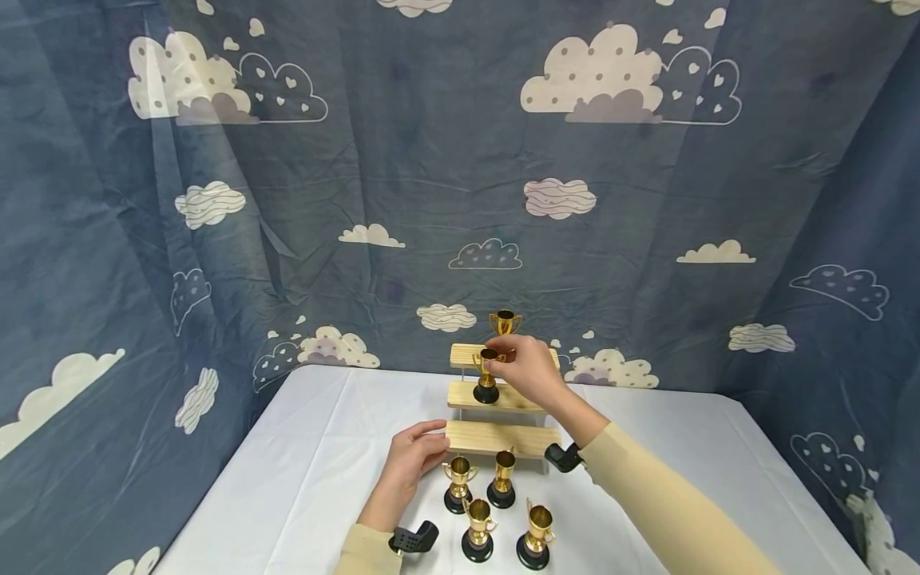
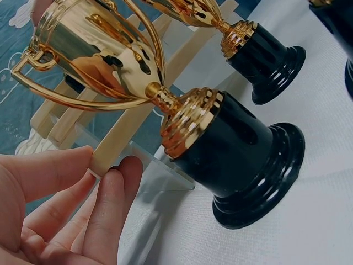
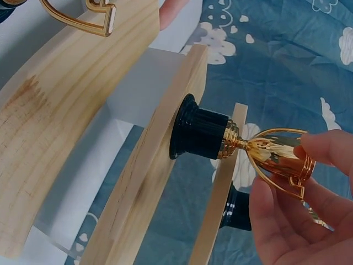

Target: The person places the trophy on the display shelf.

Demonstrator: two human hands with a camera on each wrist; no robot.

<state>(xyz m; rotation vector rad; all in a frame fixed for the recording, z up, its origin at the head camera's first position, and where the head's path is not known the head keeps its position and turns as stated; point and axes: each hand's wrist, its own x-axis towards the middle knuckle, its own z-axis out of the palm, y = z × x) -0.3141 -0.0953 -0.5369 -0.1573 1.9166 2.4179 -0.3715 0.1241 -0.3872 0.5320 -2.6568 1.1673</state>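
A three-step display stand with wooden boards stands on the table. My right hand (image 1: 533, 374) pinches the cup of a small gold trophy (image 3: 201, 131) between thumb and fingers. That trophy is upright, its black base touching the left part of the middle board (image 1: 521, 398). Behind it another gold trophy (image 1: 505, 321) stands on the top board (image 1: 465, 354), partly hidden by the right hand. My left hand (image 1: 408, 463) grips the left end of the bottom board (image 2: 124, 138) between thumb and fingertips.
Several more gold trophies with black bases, among them a near left one (image 1: 477, 531) and a near right one (image 1: 537, 537), stand upright before the stand, close to the left hand. The white-covered table (image 1: 302, 463) meets a blue cloud-print curtain (image 1: 431, 160) at back and sides.
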